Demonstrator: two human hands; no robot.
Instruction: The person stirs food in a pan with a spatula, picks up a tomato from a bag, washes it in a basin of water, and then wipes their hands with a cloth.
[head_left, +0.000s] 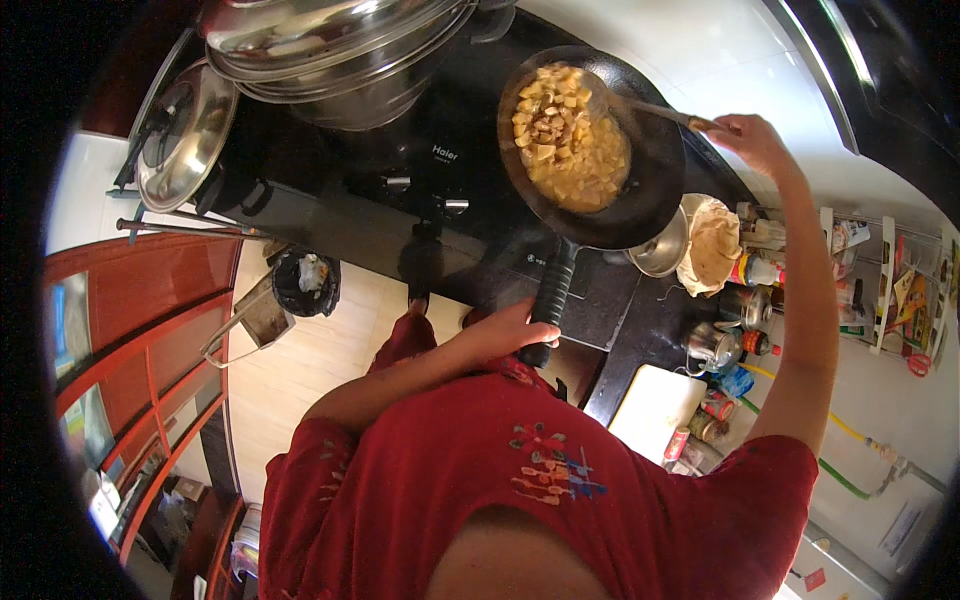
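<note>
A dark wok (652, 187) sits on the right side of the black Haier stove (352, 217). Diced yellowish food (562, 135), which looks like potato in a thin sauce, fills the left part of the wok. My left hand (517, 330) grips the ribbed black wok handle (555, 296). The handle points toward my body. At the wok's far right, my right hand (750, 142) is closed around the wooden end of a metal spatula (660, 111). The spatula's blade reaches into the food near the upper edge and is partly hidden.
A large lidded steel steamer pot (352, 82) stands on the stove's left, beside a steel lid (184, 139). Right of the wok are a metal bowl (661, 244), a cloth-like bag (709, 244), steel kettles (712, 345) and a white cutting board (652, 409). A bin (304, 289) stands on the floor.
</note>
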